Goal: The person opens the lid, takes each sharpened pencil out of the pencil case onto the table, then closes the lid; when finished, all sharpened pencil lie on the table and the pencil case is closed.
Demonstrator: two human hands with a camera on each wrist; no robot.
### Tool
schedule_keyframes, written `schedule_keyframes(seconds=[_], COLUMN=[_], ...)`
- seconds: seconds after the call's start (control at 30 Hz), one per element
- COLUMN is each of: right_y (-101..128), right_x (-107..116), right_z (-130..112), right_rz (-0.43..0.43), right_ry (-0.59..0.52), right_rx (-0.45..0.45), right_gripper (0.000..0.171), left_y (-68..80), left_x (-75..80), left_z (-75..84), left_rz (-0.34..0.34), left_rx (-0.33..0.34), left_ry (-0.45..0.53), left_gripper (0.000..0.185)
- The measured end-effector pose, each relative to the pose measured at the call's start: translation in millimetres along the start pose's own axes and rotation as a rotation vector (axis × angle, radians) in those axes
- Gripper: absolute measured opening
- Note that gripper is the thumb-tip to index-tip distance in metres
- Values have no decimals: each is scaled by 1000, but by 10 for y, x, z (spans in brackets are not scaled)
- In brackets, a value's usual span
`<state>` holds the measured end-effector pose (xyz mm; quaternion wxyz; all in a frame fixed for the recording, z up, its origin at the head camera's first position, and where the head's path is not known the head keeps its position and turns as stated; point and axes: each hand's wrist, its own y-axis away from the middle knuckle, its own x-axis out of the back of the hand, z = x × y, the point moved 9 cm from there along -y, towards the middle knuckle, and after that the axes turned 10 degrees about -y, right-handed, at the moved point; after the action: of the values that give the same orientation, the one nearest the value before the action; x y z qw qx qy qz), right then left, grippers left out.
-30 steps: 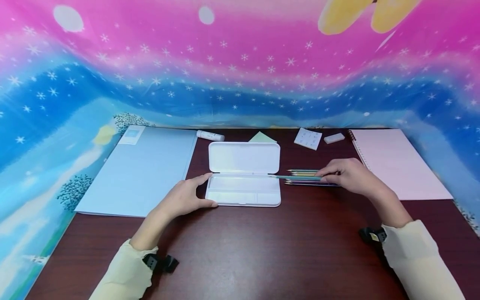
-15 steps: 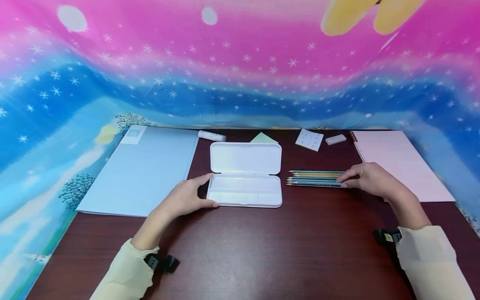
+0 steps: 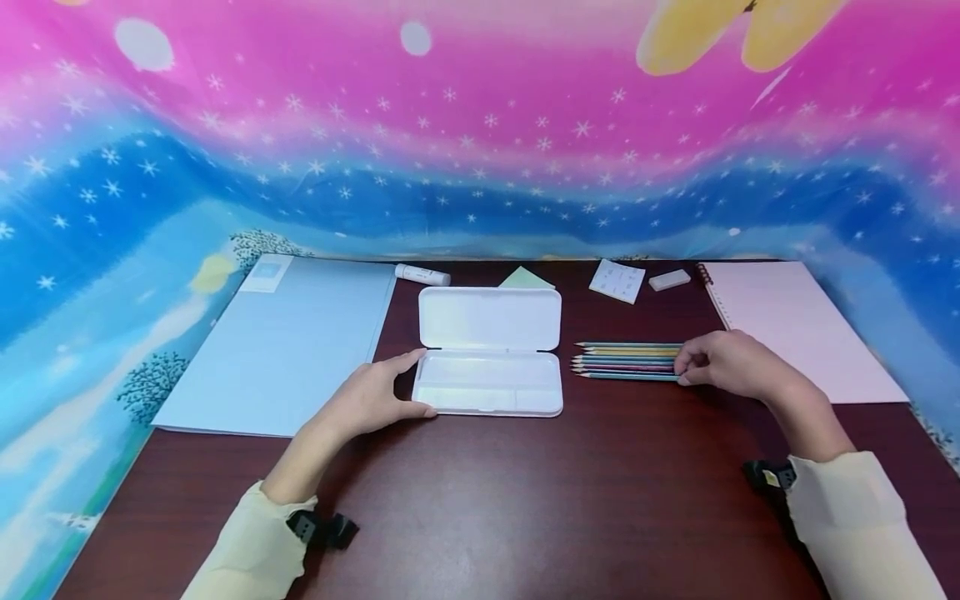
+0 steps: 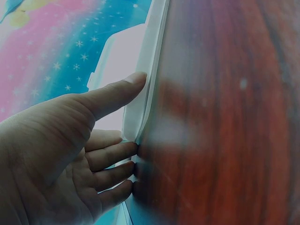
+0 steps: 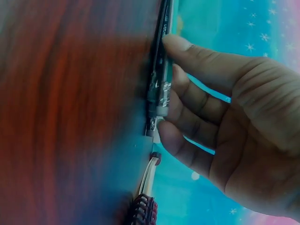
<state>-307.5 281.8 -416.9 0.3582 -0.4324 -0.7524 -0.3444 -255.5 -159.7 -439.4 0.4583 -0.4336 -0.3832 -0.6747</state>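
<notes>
A white pencil case [image 3: 487, 392] lies with its lid raised, its inside bare in the head view. My left hand [image 3: 375, 392] spans its left end, thumb at the front edge and index finger near the hinge corner. In the left wrist view the thumb [image 4: 133, 82] rests on the case's side wall. To the right of the case several coloured pencils [image 3: 626, 358] lie side by side, points to the left. My right hand [image 3: 731, 362] pinches the blunt end of the nearest teal pencil [image 3: 626, 377]. The right wrist view shows the thumb on its barrel [image 5: 164, 89].
A light blue folder [image 3: 300, 333] lies at left and a pink spiral notebook [image 3: 806, 333] at right. Along the back are a glue stick [image 3: 422, 275], a green paper [image 3: 527, 278], a printed white square [image 3: 617, 280] and an eraser [image 3: 670, 280].
My right hand first moved right with a teal pencil from beside the case to the row, then slightly toward me; that pencil now lies at the row's near side. The left hand stayed put.
</notes>
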Motion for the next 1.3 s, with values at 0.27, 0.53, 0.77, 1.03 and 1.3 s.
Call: schedule_keyframes(seconds=[0.27,0.53,0.77,1.03,1.3], right_y=[-66,-65,-53,-310,-625], right_x=[-4,21,168,112,-134], right_z=[-26,-77,-303,-704,-1114], right_rz=[10,21,118,128,61], right_ry=[75,24,-73,-95,-232], right_rx=[-16,-1,90,162,187], right_gripper=[15,3,20,40,59], left_y=[-2,1,16,17,3], left_x=[40,35,33,19,-1], left_z=[-19,-15,-35,-26,-3], left_rz=[4,4,-1,-3,-9], left_rx=[11,7,18,12,20], left_ry=[-2,-9,-7,-15,-3], left_gripper=[96,95,96,96,96])
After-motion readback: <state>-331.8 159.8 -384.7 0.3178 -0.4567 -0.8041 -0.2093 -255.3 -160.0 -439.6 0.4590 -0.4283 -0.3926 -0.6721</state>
